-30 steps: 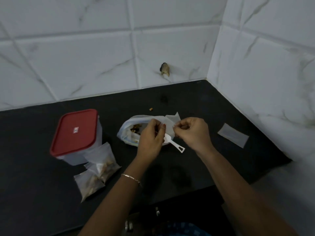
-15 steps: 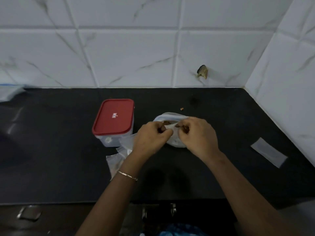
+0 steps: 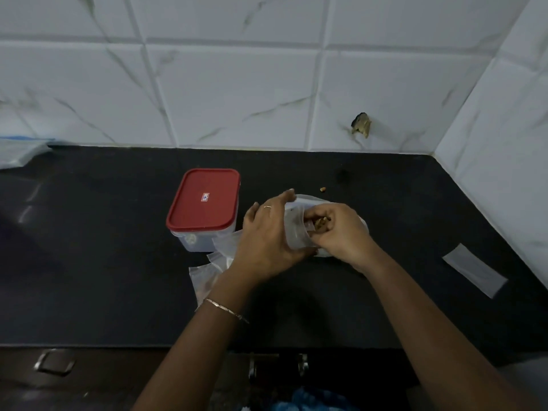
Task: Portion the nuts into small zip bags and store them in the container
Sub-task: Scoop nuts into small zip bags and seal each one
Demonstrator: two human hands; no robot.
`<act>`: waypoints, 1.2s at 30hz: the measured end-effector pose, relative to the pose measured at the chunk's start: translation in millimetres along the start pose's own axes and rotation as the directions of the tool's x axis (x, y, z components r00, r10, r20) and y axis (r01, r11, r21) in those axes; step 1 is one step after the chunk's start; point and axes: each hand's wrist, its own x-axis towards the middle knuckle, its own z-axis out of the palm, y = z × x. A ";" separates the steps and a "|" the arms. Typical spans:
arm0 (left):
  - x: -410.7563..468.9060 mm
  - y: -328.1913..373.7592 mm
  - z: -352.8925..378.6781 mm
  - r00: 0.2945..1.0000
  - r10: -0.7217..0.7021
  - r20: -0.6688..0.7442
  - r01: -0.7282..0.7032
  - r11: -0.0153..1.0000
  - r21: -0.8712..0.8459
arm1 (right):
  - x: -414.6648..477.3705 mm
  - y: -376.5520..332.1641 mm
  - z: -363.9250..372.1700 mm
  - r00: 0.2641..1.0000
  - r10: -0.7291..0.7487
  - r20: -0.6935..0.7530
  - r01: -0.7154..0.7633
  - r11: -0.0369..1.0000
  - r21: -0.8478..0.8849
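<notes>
Both hands are held together over the black countertop [image 3: 118, 262], just right of the red-lidded container [image 3: 204, 209]. A small clear zip bag [image 3: 295, 229] is gripped by the left hand [image 3: 267, 235], the thumb underneath and the fingers partly spread and curved over its left side, so that the bag's mouth is turned toward the right hand; its long axis runs roughly left to right, though much of it is hidden by the fingers. A pinch of brown nuts [image 3: 321, 225] is held in the bunched fingertips of the right hand [image 3: 341, 232], right at the bag's mouth. A ring is seen on one left finger and a thin bracelet [image 3: 225, 308] on the left wrist.

Behind and under the hands, further from the container, a larger clear bag [image 3: 311, 200] is partly seen; its contents cannot be made out. One loose nut [image 3: 323, 189] lies on the counter just beyond it, toward the tiled wall [image 3: 237, 99]. Filled small zip bags [image 3: 207, 274] are lying against the near right corner of the container, partly covered by the left wrist. The container stands upright with its lid on, its long axis running away from the viewer. An empty flat zip bag [image 3: 474, 269] lies well to the right of the container, near the side wall, its long axis slanted toward the near right.
</notes>
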 end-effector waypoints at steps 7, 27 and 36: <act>2.5 -0.7 15.6 0.999 0.039 0.025 -0.041 0.998 0.047 | -11.4 6.7 2.1 0.981 -0.031 -0.191 -0.017 0.969 -0.246; -16.0 -18.2 80.9 0.955 -0.297 -0.021 0.274 0.905 -0.326 | -46.5 140.9 4.2 0.895 0.335 -0.295 -0.361 0.932 -0.040; -14.5 -22.2 83.2 0.955 -0.297 -0.021 0.260 0.865 -0.429 | -32.0 122.5 -9.4 0.962 0.007 -0.275 -0.021 0.998 -0.051</act>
